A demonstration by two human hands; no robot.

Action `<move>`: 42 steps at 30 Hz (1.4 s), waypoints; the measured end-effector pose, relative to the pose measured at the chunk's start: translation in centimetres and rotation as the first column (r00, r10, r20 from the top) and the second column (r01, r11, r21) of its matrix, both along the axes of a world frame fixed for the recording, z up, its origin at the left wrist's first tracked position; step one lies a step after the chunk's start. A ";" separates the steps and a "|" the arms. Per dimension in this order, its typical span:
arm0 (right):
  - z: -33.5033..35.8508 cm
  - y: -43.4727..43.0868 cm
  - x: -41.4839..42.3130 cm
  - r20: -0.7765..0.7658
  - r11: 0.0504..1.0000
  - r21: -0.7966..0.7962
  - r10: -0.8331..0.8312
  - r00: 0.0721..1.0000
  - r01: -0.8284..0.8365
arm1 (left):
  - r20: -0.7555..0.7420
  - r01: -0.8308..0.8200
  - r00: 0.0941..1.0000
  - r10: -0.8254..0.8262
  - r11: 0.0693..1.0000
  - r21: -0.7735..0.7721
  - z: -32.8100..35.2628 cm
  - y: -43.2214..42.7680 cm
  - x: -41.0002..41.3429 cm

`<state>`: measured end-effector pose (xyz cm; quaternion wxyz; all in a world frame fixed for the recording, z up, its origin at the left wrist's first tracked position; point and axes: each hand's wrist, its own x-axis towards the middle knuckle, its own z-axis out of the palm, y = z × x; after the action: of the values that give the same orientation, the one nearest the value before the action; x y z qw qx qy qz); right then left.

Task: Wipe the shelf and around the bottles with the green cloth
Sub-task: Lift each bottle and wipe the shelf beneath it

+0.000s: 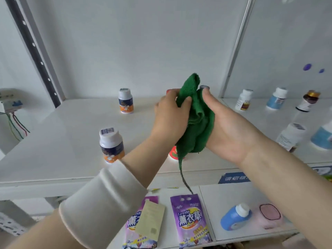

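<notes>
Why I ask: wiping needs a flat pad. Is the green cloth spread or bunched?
Bunched. The cloth hangs crumpled in folds between the left hand and right hand, both gripping it above the shelf.

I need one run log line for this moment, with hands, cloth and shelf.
left hand: grips green cloth | right hand: grips green cloth | green cloth: bunched, held above shelf | shelf: bottles standing
</notes>
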<state>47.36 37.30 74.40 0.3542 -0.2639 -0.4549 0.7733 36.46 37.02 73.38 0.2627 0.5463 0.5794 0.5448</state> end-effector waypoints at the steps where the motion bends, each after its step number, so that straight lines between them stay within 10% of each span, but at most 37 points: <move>1: 0.3 1.0 0.5 0.052 1.000 -0.011 -0.023 0.998 0.023 | -0.022 0.034 0.999 -0.035 0.998 -0.044 0.5 0.7 0.4; 7: 1.7 8.0 4.2 0.341 0.991 -0.086 -0.067 0.938 0.102 | 0.091 -0.012 0.996 0.009 0.999 0.039 0.4 2.3 -0.8; 17: 1.7 19.2 2.8 0.729 0.974 0.225 -0.148 0.668 -0.029 | -0.350 -0.073 0.932 0.095 0.994 0.075 -8.7 0.8 -0.6; 23: -0.7 22.2 1.5 0.820 0.827 0.502 -0.362 0.442 -0.253 | -0.178 -0.066 0.980 0.087 0.991 0.120 -5.5 3.1 -2.4; 28: -1.5 22.4 1.6 0.847 0.726 0.528 -0.485 0.217 -0.441 | -0.582 -0.097 0.811 0.058 0.995 -0.036 0.6 10.4 -4.7; 37: -2.8 23.4 1.8 0.734 0.572 0.599 -0.672 0.099 -0.561 | -0.744 -0.047 0.614 -0.263 0.929 -0.367 -1.3 19.9 -7.5; 42: -4.9 23.7 1.2 0.767 0.481 0.481 -0.636 0.086 -0.733 | -0.647 0.052 0.684 -0.337 0.907 -0.417 -1.3 21.1 -8.5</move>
<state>48.57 61.04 69.53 -0.0188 -0.4622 -0.8863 0.0207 28.00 58.13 72.07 0.1751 0.7131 0.6633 0.1443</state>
